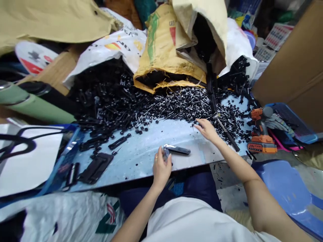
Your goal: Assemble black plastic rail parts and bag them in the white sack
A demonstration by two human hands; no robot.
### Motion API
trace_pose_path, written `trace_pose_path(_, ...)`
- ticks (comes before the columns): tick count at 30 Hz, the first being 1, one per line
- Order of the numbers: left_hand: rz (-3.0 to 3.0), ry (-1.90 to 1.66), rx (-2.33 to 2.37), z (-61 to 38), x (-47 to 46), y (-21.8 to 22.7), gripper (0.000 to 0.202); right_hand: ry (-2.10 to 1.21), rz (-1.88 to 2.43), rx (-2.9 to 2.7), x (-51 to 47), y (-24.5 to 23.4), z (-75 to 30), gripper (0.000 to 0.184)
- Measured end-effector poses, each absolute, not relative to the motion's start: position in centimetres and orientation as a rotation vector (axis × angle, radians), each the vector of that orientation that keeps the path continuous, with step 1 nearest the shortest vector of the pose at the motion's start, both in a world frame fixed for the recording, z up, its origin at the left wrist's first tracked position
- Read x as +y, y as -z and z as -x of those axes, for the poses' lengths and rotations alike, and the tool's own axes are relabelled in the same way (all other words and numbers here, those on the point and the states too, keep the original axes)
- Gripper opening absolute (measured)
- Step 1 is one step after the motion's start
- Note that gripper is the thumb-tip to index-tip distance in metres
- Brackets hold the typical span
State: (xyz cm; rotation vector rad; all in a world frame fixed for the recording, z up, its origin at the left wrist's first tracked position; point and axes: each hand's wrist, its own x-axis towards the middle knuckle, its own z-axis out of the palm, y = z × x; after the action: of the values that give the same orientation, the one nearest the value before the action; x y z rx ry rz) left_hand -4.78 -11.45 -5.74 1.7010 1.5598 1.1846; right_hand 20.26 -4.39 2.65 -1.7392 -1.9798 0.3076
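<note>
My left hand point(161, 168) is closed around the short end of a long black part with a silver inner face point(178, 149), near the table's front edge. The part looks bent at an angle, its long arm pointing right. At the front of a heap of small black-headed metal pins point(186, 101) is my right hand point(207, 130). Its thumb and fingers are apart, close to a few loose pins. Whether the fingertips touch one is too small to tell. Just right of that hand lies a hammer-like tool with a dark handle point(228, 134).
Black plastic parts point(108, 97) are heaped at the left back, below open sacks point(161, 50). A flat black part point(97, 168) lies front left on the blue table point(131, 158). An orange cordless drill point(262, 134) stands at the right edge, beside a blue chair point(285, 191).
</note>
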Motion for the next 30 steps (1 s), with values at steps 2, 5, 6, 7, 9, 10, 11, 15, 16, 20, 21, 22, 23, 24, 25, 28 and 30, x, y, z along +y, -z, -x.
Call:
trace_pose_path(2,-1.981,-1.219,1.594,6.2,-11.6,5.9,0.057,-0.149,1.825,-1.84,-4.1,-2.9,-23.4,0.043)
trace_pose_path(5,-2.25,-1.245,1.555,7.9,-11.6,6.2,0.045,-0.02,1.782,-1.787,-6.4,-1.8,-25.5,0.039)
trace_pose_path(6,-2.301,-1.238,1.552,8.2,-11.6,6.4,0.043,0.019,1.76,-1.793,-7.7,-1.1,-25.4,0.039)
trace_pose_path(7,-2.333,-1.228,1.557,8.3,-11.6,6.6,0.043,0.062,1.75,-1.799,-9.1,-0.2,-25.1,0.039)
trace_pose_path(9,-2.358,-1.216,1.576,8.3,-11.5,6.9,0.044,0.156,1.762,-1.809,-11.9,1.7,-24.1,0.039)
trace_pose_path(10,-2.356,-1.216,1.585,8.2,-11.5,7.1,0.044,0.204,1.775,-1.811,-13.2,2.5,-23.5,0.04)
trace_pose_path(11,-2.349,-1.221,1.592,8.1,-11.6,7.2,0.044,0.253,1.786,-1.809,-14.3,3.3,-23.0,0.04)
trace_pose_path(15,-2.319,-1.278,1.615,7.7,-11.5,7.5,0.043,0.443,1.731,-1.787,-16.4,4.9,-21.7,0.039)
trace_pose_path(16,-2.322,-1.297,1.618,7.7,-11.5,7.5,0.043,0.482,1.703,-1.771,-16.5,5.0,-21.5,0.037)
trace_pose_path(20,-2.347,-1.363,1.635,7.4,-11.3,7.7,0.044,0.577,1.672,-1.673,-16.4,5.1,-21.5,0.034)
trace_pose_path(21,-2.351,-1.373,1.64,7.4,-11.2,7.8,0.045,0.588,1.671,-1.657,-16.3,5.1,-21.5,0.034)
trace_pose_path(22,-2.355,-1.38,1.641,7.3,-11.2,7.9,0.045,0.594,1.666,-1.646,-16.3,5.1,-21.5,0.034)
trace_pose_path(23,-2.355,-1.389,1.639,7.3,-11.1,7.9,0.046,0.598,1.656,-1.643,-16.3,5.2,-21.5,0.034)
trace_pose_path(24,-2.354,-1.398,1.633,7.2,-11.1,8.0,0.046,0.598,1.645,-1.642,-16.3,5.2,-21.5,0.033)
trace_pose_path(25,-2.352,-1.404,1.625,7.2,-11.1,8.0,0.047,0.6,1.634,-1.642,-16.3,5.2,-21.4,0.033)
trace_pose_path(28,-2.353,-1.391,1.626,7.1,-11.0,8.1,0.048,0.631,1.623,-1.634,-16.3,5.1,-21.3,0.033)
trace_pose_path(30,-2.363,-1.382,1.639,7.1,-11.0,8.0,0.048,0.663,1.614,-1.634,-16.3,5.1,-21.3,0.033)
